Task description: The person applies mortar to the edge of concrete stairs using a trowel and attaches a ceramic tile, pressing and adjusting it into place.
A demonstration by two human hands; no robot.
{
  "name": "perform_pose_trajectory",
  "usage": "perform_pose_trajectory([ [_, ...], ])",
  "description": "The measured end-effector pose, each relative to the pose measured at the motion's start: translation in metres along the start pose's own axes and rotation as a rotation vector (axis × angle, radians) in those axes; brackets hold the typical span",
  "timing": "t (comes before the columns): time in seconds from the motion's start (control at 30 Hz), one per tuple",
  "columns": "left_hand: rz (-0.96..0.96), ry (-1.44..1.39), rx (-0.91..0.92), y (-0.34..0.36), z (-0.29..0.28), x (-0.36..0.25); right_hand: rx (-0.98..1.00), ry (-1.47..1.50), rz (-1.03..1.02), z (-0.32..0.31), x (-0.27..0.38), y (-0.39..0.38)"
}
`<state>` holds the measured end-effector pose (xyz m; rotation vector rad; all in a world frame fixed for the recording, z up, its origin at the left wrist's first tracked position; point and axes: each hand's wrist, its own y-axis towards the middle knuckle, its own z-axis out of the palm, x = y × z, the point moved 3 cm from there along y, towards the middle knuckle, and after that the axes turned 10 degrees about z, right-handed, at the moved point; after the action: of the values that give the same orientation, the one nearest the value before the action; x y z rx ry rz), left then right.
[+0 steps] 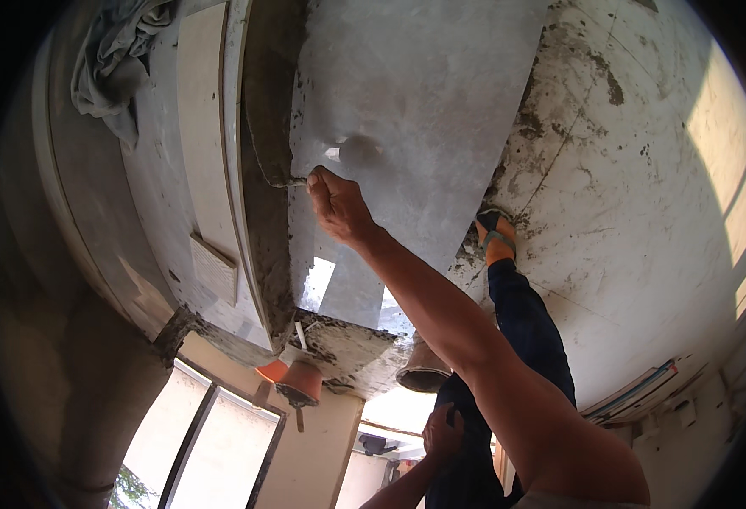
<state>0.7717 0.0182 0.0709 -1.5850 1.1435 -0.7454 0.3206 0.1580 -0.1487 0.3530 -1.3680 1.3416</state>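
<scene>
My right hand grips the thin handle of a mortar-smeared tool, probably a trowel, held at a dark mortar-covered strip. That strip runs along the left edge of a large glossy grey slab. A long pale board lies just left of the strip, with a small patterned tile piece on it. My left hand is low by my dark-trousered leg, fingers curled around something dark that I cannot make out. My sandalled foot is at the slab's right edge.
Orange buckets and a dark bucket stand below the slab in view. A grey cloth lies at upper left. Pale, mortar-stained flooring extends right, with stacked flat pieces farther down. A bright window is at lower left.
</scene>
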Motion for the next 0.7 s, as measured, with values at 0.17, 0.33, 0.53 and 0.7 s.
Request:
perform_pose_trajectory([
  [0.17, 0.036, -0.002, -0.028, 0.001, -0.005, -0.007, 0.062, 0.288, 0.244, -0.025, -0.004, 0.001],
  [0.33, 0.011, 0.02, -0.005, -0.001, 0.001, -0.006, 0.046, 0.446, 0.453, -0.037, 0.043, 0.063],
  [0.53, 0.018, 0.004, -0.026, 0.0, 0.001, -0.005, 0.133, 0.499, 0.438, -0.043, 0.07, 0.11],
  [0.7, 0.021, -0.032, -0.054, -0.005, 0.01, -0.004, 0.2, 0.436, 0.3, -0.031, 0.099, 0.106],
])
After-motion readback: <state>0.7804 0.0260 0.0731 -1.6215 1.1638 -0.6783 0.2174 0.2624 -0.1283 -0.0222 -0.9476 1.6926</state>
